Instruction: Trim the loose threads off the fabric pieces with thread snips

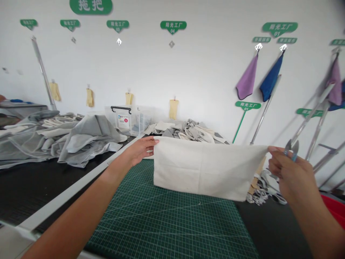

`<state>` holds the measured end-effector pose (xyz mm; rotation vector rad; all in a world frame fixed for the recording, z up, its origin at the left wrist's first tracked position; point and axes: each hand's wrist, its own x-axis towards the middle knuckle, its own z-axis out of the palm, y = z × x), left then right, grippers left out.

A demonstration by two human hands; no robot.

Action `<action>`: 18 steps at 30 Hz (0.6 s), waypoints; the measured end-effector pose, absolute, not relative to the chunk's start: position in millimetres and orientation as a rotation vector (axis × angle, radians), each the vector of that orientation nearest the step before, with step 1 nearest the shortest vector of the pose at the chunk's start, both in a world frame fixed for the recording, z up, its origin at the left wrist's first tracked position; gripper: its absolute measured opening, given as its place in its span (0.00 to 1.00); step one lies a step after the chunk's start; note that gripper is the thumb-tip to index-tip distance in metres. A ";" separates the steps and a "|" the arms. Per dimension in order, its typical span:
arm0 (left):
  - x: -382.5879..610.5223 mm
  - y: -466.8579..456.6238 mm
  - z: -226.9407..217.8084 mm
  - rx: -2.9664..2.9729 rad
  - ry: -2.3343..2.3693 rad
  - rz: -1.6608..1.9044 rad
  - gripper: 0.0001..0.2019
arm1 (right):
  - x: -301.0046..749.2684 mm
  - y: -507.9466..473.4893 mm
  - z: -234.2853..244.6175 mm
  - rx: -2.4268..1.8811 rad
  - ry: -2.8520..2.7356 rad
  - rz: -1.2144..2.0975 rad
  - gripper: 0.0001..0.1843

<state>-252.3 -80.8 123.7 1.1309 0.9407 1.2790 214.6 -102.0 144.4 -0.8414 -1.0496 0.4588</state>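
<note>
A white rectangle of cloth (202, 169) is stretched upright between my two hands, above a green cutting mat (172, 226) with a grid. My left hand (141, 149) pinches its upper left corner between thumb and finger. At the upper right corner, my right hand (291, 172) grips the cloth. Small thread snips (291, 149) with a pale blue body also sit in that right hand, blades pointing up. The cloth's lower edge hangs close over the mat; whether it touches cannot be told.
Grey and white fabric pieces (81, 140) are heaped at the left. Behind the cloth lie more fabric scraps (188, 129) and a clear plastic box (126, 120). Strips and cords (266, 187) lie at the right, near a red container (334, 208). Poles (265, 111) lean against the wall.
</note>
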 end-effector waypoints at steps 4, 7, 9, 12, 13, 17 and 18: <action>-245.7 -82.8 123.1 1.049 0.938 1.157 0.20 | 211.1 -103.7 142.6 -0.817 -1.055 0.468 0.12; -242.6 -81.9 120.9 1.009 0.967 1.145 0.18 | 206.4 -107.5 142.7 -0.818 -1.050 0.492 0.12; -241.6 -80.3 118.4 0.996 0.979 1.185 0.18 | 203.1 -110.2 143.3 -0.818 -1.047 0.504 0.13; -240.0 -78.0 115.0 0.962 0.976 1.220 0.19 | 199.2 -113.3 144.3 -0.817 -1.032 0.522 0.15; -239.2 -77.3 114.1 0.950 0.978 1.215 0.20 | 198.0 -113.9 144.4 -0.818 -1.030 0.533 0.16; -233.9 -73.8 109.4 0.927 0.991 1.162 0.21 | 193.8 -114.8 144.2 -0.820 -1.045 0.552 0.18; -232.4 -73.1 108.1 0.928 0.996 1.162 0.21 | 192.8 -114.8 144.0 -0.820 -1.050 0.552 0.18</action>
